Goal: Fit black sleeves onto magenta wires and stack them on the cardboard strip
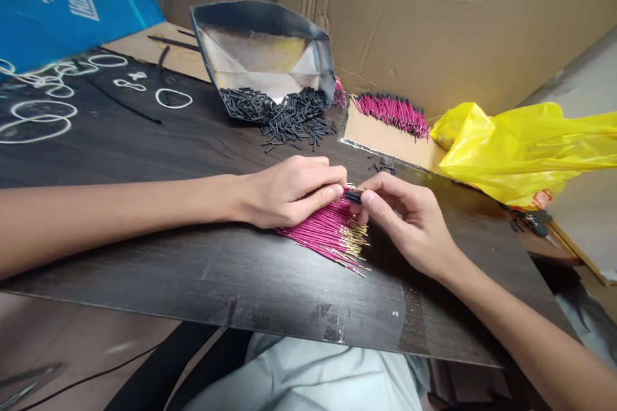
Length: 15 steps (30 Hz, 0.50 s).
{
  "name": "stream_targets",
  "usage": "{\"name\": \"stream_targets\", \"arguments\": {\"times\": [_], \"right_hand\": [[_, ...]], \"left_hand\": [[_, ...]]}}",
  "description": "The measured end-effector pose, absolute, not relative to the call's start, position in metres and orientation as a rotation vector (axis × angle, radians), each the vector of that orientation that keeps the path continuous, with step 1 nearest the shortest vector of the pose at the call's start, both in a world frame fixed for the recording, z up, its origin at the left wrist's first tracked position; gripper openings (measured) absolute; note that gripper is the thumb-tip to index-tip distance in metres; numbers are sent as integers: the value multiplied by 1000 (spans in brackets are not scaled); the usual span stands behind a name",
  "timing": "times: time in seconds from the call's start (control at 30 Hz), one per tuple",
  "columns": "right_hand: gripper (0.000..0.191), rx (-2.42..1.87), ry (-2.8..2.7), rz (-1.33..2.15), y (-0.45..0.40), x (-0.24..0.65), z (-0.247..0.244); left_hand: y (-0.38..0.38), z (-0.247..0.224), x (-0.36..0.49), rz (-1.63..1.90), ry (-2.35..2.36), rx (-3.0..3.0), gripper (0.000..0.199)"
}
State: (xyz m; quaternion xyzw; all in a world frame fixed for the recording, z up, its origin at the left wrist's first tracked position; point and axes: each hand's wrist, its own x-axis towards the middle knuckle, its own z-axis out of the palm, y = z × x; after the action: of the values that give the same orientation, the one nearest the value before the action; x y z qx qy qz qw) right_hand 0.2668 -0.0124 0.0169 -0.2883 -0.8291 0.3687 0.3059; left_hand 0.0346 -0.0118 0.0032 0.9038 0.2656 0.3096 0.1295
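A fan of magenta wires (321, 231) with bare gold-coloured ends lies on the dark table in front of me. My left hand (299, 189) rests over these wires, thumb and fingers closed on the upper ones near their tips. Between the fingertips of my right hand (409, 212) are short black sleeves (353, 196), pinched at the ends of the wires. The two hands nearly meet there, and the fingers partly hide the wire tips.
Behind my hands, a folded tray (270, 64) spills short black tubes (294, 112) onto the table. Magenta wires with black ends (393, 114) lie on cardboard (385, 141) beside a yellow plastic bag (520, 148). White rubber bands (173, 99) and a blue box (72, 6) are at left.
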Motion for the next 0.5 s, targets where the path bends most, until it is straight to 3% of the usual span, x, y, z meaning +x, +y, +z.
{"name": "stream_targets", "arguments": {"times": [0.3,0.5], "right_hand": [[16,-761,-2179,937,-10,269,19],[14,-869,-2108,594,11,280,16]], "left_hand": [[-12,3,34,916,750,2621,19],[-12,3,34,942,861,2616,21]]}}
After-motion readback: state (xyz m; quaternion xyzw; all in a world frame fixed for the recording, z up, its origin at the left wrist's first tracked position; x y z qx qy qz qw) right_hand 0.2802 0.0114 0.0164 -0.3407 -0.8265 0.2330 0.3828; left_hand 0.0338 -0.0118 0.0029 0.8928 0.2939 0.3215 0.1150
